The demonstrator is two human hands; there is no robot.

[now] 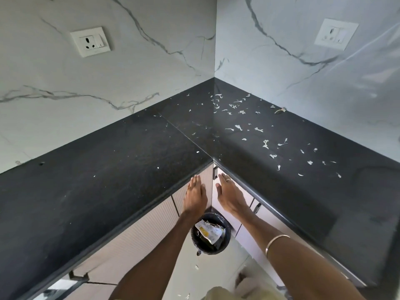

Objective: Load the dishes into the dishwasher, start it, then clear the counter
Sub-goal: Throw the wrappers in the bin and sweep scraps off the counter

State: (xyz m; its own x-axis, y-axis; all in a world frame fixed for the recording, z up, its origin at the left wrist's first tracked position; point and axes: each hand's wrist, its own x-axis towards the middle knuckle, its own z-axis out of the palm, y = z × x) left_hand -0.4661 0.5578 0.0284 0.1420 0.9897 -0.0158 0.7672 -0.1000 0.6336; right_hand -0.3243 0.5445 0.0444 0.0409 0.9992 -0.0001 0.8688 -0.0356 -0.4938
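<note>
A black L-shaped counter (112, 169) fills the corner, with many small pale vegetable scraps (265, 144) scattered over its right arm and back corner. My left hand (194, 197) and my right hand (230, 195) are held flat, palms facing each other, just below the counter's inner corner edge. Both hands hold nothing and their fingers are straight and close together. Directly beneath them on the floor stands a black bin (210, 234) lined with a bag and holding crumpled wrappers. No dishes or dishwasher are in view.
Marble-patterned walls rise behind the counter, each with a white socket (90, 41) (336, 34). Pale ribbed cabinet doors (138, 230) with dark handles sit under the counter. A few scraps lie on the floor near the bin.
</note>
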